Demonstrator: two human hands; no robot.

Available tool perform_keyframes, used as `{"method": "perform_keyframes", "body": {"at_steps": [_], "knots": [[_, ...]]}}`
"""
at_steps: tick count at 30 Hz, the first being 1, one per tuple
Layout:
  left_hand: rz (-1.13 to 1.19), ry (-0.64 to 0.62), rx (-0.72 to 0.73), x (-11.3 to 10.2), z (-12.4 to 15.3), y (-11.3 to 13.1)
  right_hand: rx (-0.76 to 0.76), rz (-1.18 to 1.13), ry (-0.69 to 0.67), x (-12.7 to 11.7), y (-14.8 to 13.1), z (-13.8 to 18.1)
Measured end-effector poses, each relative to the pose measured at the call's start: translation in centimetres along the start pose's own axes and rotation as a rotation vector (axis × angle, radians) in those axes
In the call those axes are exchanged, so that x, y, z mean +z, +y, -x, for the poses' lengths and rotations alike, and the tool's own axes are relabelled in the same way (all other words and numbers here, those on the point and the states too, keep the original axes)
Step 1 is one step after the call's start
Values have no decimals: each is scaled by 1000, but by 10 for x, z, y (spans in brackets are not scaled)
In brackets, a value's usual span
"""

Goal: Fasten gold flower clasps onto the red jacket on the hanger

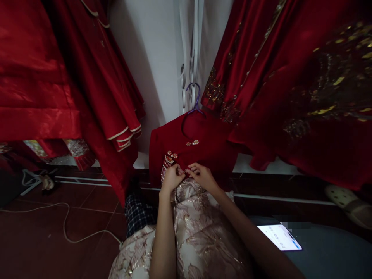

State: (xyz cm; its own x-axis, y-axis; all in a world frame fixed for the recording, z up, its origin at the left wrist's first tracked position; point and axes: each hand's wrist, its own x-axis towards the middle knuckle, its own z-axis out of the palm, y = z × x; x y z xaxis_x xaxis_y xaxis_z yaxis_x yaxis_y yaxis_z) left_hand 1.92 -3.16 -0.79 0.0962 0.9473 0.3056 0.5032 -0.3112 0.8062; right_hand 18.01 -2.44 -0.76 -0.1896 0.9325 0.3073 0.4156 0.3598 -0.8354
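A dark red garment (203,131) hangs in front of me on a purple hanger (197,104). My left hand (173,179) and my right hand (202,176) meet near its lower front, fingers pinched from either side on a small beaded fastening (185,171), mostly hidden by the fingertips. Two similar beaded fastenings show higher up, one near the neckline (192,143) and one left of centre (172,155). A fan-shaped ornament with beaded tassels (167,159) hangs just above my left hand. Below my hands, pale floral brocade fabric (203,232) covers my lap.
Red garments hang at left (110,85) and right (290,97), the right ones with gold embroidery. A lit phone (279,237) lies on a dark seat (325,252) at lower right. A white cable (68,217) crosses the tiled floor. A clog (345,197) is at far right.
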Motion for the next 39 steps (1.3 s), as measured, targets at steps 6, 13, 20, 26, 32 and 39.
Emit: {"method": "perform_keyframes", "body": {"at_steps": [6,13,20,26,32,39], "knots": [[96,26,-77,4,-1,-6,-91,83,84,9,1,4],[326,50,-195,6,-3,-9,-102,126,99,15,4,7],[416,61,-229,6,-2,-13,-99,144,135,19,8,9],[250,32,-164,3,-2,-14,-120,144,135,21,11,10],[207,10,-127,1,-2,-13,-107,194,89,15,14,5],[-25,79,-101,-21,1,-18,-121,276,72,-38,-1,-6]]}}
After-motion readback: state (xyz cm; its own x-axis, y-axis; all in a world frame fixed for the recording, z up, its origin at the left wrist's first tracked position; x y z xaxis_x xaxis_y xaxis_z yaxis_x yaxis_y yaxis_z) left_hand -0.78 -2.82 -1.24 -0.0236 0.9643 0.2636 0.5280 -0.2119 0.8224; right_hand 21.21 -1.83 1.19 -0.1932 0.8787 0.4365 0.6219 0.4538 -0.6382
